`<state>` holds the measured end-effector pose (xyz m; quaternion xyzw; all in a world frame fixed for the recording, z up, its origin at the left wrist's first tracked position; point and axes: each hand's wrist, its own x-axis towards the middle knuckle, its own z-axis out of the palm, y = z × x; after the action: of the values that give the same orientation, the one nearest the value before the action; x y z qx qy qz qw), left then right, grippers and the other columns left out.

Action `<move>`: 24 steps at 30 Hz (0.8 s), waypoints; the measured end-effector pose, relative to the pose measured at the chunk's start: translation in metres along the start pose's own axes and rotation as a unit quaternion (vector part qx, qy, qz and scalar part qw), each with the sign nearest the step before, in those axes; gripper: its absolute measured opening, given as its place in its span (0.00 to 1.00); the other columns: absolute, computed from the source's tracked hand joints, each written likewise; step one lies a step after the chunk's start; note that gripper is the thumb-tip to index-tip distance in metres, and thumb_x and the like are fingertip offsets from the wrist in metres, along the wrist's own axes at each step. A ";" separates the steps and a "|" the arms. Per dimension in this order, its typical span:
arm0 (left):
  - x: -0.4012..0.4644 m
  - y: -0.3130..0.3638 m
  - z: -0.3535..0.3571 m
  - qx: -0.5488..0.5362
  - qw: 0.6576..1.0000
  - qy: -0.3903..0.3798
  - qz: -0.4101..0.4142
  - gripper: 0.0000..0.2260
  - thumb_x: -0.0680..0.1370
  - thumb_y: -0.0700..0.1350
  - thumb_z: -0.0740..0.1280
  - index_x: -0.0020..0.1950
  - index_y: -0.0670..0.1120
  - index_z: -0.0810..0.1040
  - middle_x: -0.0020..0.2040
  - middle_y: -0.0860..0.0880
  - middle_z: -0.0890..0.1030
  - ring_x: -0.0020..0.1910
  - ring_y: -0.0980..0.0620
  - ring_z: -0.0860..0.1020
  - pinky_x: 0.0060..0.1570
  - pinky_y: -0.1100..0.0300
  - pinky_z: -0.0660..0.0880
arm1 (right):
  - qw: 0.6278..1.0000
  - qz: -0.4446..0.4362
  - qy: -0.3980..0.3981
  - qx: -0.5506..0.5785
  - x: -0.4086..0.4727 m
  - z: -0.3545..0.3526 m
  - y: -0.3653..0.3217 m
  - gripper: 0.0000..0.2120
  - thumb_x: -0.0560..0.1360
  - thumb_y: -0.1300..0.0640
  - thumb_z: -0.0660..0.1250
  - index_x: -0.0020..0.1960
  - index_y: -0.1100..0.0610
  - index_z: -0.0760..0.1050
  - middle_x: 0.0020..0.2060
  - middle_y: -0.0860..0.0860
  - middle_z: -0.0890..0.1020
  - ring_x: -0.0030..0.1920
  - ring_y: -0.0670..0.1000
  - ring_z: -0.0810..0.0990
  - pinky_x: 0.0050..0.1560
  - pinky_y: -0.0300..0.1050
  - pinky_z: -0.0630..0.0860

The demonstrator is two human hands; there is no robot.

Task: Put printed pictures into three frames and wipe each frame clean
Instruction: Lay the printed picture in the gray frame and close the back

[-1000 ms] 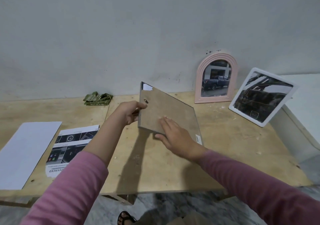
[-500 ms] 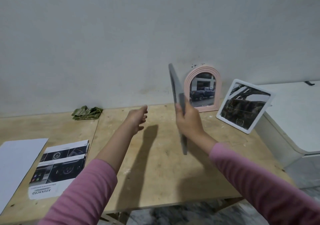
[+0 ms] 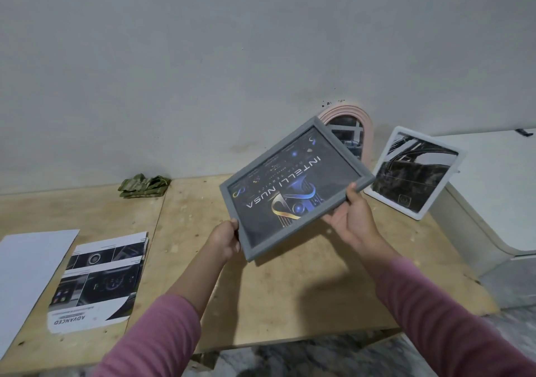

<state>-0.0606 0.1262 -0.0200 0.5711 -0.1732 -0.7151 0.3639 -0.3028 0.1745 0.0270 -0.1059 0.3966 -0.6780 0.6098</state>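
Grey frame (image 3: 295, 189) held up in the air above the wooden table (image 3: 290, 289), glass side toward the person, tilted with its right end higher. Dark printed picture inside it, lettering upside down from here. Left hand (image 3: 224, 242) grips the frame's lower left corner, fingers curled round the edge. Right hand (image 3: 349, 215) grasps the lower right edge, thumb on the front of the rim, fingers behind. Pink sleeves on both arms.

Everything else placed from the grey frame:
- Behind it, against the wall, an arched pink frame (image 3: 352, 121), partly hidden by the grey frame's upper corner; picture inside.
- To its right, a white frame (image 3: 413, 175) leaning tilted against a white appliance (image 3: 493, 179); dark picture inside.
- To its left, at the table's back edge, a crumpled green cloth (image 3: 143, 185).
- Further left and nearer the person, a printed sheet (image 3: 100, 281) with car interior photos lying flat on the table, and just beyond that a blank white sheet (image 3: 26, 266).
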 end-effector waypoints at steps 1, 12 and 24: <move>0.000 0.001 -0.001 -0.012 1.000 0.002 0.007 0.11 0.83 0.39 0.52 0.56 0.42 0.73 0.44 0.44 0.79 0.42 0.48 0.77 0.37 0.53 0.79 | 1.000 0.012 0.007 0.009 0.000 -0.002 0.002 0.19 0.82 0.46 0.49 0.62 0.57 0.70 0.59 0.57 0.78 0.60 0.57 0.77 0.47 0.60 0.80; -0.014 -0.003 0.014 -0.100 0.992 -0.072 0.036 0.10 0.83 0.37 0.52 0.49 0.41 0.73 0.33 0.45 0.84 0.31 0.50 0.83 0.52 0.48 0.78 | 0.991 0.049 0.006 -0.126 -0.008 0.020 0.055 0.08 0.83 0.57 0.52 0.49 0.53 0.69 0.48 0.52 0.81 0.47 0.54 0.81 0.58 0.63 0.73; -0.004 0.054 -0.042 0.210 0.953 0.165 0.143 0.30 0.76 0.55 0.68 0.72 0.42 0.64 0.70 0.43 0.68 0.68 0.42 0.68 0.64 0.45 0.65 | 0.808 -0.153 0.043 -0.568 0.028 0.018 -0.011 0.10 0.82 0.58 0.52 0.51 0.56 0.72 0.35 0.50 0.72 0.37 0.51 0.70 0.41 0.43 0.65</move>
<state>-0.0028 0.0996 0.0067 0.7140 -0.3368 -0.4984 0.3582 -0.3064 0.1408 0.0361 -0.4631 0.7153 -0.4203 0.3118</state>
